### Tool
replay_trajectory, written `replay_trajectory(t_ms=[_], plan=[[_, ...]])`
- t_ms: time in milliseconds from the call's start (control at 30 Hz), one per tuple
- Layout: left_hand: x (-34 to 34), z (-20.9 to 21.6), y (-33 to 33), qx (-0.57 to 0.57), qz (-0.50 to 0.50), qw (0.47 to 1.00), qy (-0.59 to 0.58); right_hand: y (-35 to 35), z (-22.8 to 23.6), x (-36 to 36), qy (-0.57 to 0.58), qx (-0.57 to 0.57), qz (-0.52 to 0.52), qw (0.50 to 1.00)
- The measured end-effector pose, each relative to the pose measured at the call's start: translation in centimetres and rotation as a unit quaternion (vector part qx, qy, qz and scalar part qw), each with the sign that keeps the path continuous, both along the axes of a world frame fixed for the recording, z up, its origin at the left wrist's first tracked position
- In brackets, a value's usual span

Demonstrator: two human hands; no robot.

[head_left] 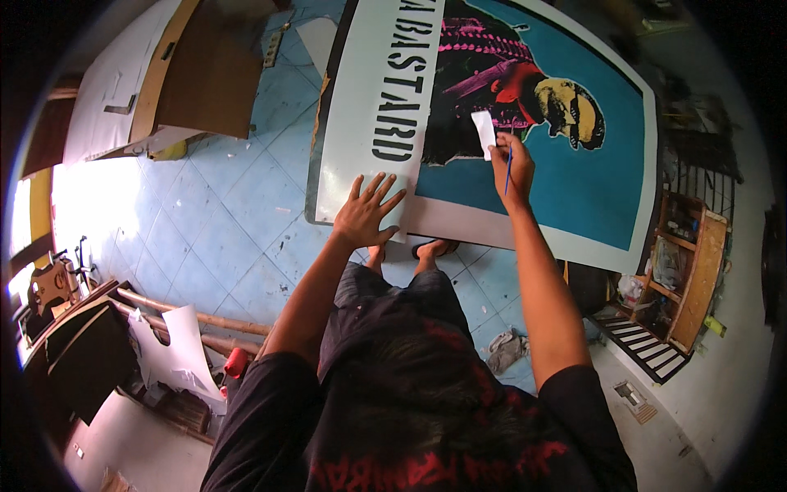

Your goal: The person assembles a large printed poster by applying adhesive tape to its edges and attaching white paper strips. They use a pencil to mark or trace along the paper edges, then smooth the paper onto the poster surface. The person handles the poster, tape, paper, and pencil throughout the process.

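A large poster print (590, 195) lies on a table in front of me, with a teal ground, a stencil-like figure and a white border carrying black lettering. My left hand (366, 215) rests on the white border near the close edge, palm down and fingers spread. Beneath its fingertips is a pale strip (396, 215); I cannot tell whether it is a separate sheet. Over the dark part of the figure, my right hand (515, 170) pinches a small folded white paper (484, 133). A thin blue stick (508, 170), perhaps a brush or pen, lies along the same hand's fingers.
A wooden cabinet-like piece (209, 70) stands at the far left on the blue tiled floor (217, 217). Boards, poles and a curled white sheet (182, 348) lean at the lower left. To the right is a wooden shelf (697, 279); a grey rag (508, 351) lies near my feet.
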State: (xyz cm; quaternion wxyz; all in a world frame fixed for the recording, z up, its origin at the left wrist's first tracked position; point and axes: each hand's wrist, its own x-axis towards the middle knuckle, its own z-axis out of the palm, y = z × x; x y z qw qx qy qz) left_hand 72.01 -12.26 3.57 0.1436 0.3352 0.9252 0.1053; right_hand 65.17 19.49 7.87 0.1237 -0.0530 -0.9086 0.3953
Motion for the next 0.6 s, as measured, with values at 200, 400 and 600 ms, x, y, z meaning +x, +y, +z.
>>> replay_trajectory(t_ms=[200, 400, 600], plan=[[0.2, 0.1, 0.0, -0.020, -0.006, 1.000, 0.007, -0.6, -1.5, -2.2, 0.042, 0.032, 0.028, 0.998], [0.2, 0.0, 0.2, -0.024, -0.007, 1.000, 0.008, -0.5, -2.9, -2.2, 0.043, 0.020, 0.017, 0.999], [0.1, -0.3, 0.1, 0.025, -0.006, 1.000, 0.009, 0.0, -3.3, -0.9, 0.035, 0.000, -0.013, 0.999]])
